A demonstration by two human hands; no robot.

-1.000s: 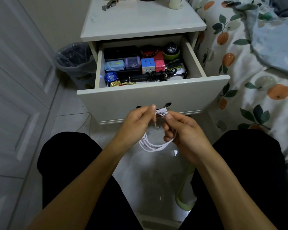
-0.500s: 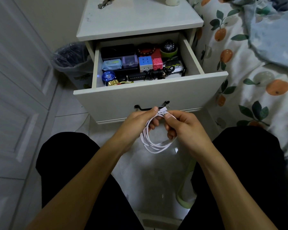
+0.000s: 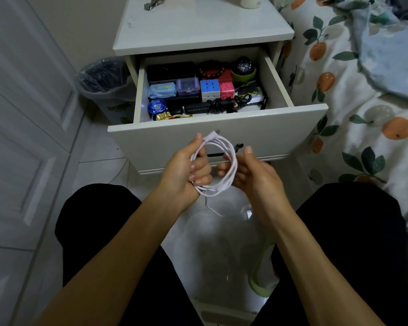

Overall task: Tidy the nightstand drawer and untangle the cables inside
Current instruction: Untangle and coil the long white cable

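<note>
The white nightstand's drawer (image 3: 222, 140) stands pulled open in front of my knees. Inside lie a tangled black cable (image 3: 229, 105), a blue puzzle cube (image 3: 209, 88), a pink cube (image 3: 227, 90), small boxes and a blue round tin (image 3: 156, 107). Below the drawer front, my left hand (image 3: 186, 168) grips a coiled white cable (image 3: 219, 165), its plug sticking up past the thumb. Just right of the coil, my right hand (image 3: 254, 170) is relaxed with fingers spread; its fingertips are beside the loops.
A bin with a dark liner (image 3: 101, 78) stands left of the nightstand. A bed with a fruit-print cover (image 3: 363, 102) runs along the right. A white panelled door (image 3: 21, 114) is at the left. Keys (image 3: 153, 2) and a cup (image 3: 250, 1) sit on the nightstand top (image 3: 198, 27).
The white cable now hangs as a coil from my left hand alone. My right hand has let go of the plug end and opened beside the loops.
</note>
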